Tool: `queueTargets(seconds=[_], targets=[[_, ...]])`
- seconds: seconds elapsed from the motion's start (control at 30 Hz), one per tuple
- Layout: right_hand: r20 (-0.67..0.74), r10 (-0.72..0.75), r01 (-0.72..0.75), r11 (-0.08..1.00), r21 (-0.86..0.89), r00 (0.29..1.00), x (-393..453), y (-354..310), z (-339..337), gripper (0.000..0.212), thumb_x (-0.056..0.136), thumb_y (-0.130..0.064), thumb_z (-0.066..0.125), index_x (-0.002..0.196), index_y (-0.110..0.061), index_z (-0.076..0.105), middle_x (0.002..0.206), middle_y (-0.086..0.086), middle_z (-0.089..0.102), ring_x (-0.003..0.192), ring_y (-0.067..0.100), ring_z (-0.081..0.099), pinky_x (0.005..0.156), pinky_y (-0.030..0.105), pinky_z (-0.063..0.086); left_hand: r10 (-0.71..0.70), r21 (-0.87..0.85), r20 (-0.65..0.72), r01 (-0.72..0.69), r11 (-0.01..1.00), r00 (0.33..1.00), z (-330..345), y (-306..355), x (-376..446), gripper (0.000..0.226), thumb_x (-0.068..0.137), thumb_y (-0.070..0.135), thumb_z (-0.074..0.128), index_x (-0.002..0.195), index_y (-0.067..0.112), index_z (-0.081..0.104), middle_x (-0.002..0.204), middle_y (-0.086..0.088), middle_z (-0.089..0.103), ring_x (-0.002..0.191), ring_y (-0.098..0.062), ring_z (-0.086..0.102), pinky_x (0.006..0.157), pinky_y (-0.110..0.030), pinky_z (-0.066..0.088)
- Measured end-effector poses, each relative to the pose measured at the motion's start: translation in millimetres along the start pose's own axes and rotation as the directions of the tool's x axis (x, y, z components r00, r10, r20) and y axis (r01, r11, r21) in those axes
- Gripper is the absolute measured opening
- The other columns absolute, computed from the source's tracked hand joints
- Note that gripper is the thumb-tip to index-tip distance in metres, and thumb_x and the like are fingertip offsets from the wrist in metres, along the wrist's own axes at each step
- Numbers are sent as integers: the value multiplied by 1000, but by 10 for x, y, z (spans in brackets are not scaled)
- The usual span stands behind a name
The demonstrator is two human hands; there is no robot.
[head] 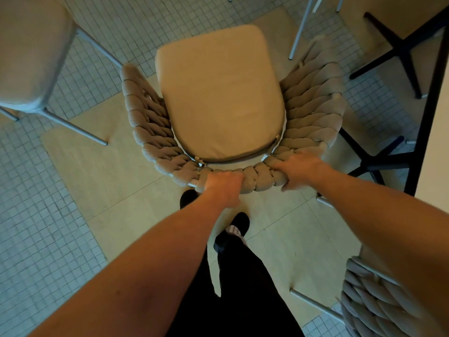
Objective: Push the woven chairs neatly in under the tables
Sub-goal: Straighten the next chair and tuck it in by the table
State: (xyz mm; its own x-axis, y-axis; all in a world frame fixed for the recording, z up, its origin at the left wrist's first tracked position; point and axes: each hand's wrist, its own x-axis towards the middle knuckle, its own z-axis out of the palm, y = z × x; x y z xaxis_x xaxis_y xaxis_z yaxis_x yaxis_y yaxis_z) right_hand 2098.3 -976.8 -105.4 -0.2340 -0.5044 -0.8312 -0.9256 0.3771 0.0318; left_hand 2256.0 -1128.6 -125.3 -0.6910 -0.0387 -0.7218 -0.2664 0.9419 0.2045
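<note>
The beige woven-rope armchair with the tan seat cushion (220,98) stands on the floor straight ahead of both hands, its curved back towards the person and its seat running away from them, front edge farthest off. The black-edged pale table (435,132) and its black cross-shaped base (379,161) lie off beyond the right hand, so I'd judge the chair must be swung that way before it goes under. The left hand (224,184) is closed over the braided top rail near its middle, and the right hand (297,170) wraps the same rail just beside it, nearer the table.
</note>
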Motion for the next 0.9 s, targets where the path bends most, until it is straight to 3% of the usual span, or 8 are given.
queueTargets(seconds=[0.13,0.27,0.5,0.67,0.77,0.9], targets=[[16,19,-18,996,-83,1000,-2,197,-4,50,88,-68,61,128,-39,50,126,-7,60,120,21,57,107,47,36,-41,-68,-68,36,997,997,40,319,114,57,86,33,71,135,23,44,123,-6,60,111,-29,59,81,-42,42],[-13,36,-37,996,-78,999,26,167,54,48,88,-75,53,123,-41,54,124,-8,62,117,21,59,108,54,36,-34,-66,-125,26,997,992,56,339,170,45,93,13,58,135,24,49,118,-5,64,107,-29,61,77,-41,39],[14,79,-78,995,-59,997,-16,33,-4,52,91,-73,52,128,-37,54,128,-4,62,120,26,58,107,56,34,50,-8,-127,-51,999,991,6,215,81,39,95,17,55,133,23,50,115,-6,65,101,-30,63,71,-38,38],[28,125,-126,990,60,992,-28,-267,26,55,91,-70,55,132,-35,52,131,-2,62,122,29,56,104,56,32,113,100,-86,-104,989,990,-14,-17,-34,43,99,18,51,140,28,46,123,-5,62,106,-30,62,72,-39,37],[47,160,-166,974,154,986,8,-502,69,56,91,-66,58,136,-32,53,132,-1,62,121,29,56,109,62,27,160,185,-59,-146,972,985,-46,-210,-106,46,99,20,50,144,31,44,127,-4,61,107,-28,62,71,-37,36],[66,187,-199,936,289,980,54,-810,24,40,98,-45,57,132,-25,57,132,3,61,122,32,55,113,68,21,173,277,16,-171,946,985,-60,-535,-117,50,99,23,47,147,37,40,136,-3,57,117,-29,58,75,-39,43]])
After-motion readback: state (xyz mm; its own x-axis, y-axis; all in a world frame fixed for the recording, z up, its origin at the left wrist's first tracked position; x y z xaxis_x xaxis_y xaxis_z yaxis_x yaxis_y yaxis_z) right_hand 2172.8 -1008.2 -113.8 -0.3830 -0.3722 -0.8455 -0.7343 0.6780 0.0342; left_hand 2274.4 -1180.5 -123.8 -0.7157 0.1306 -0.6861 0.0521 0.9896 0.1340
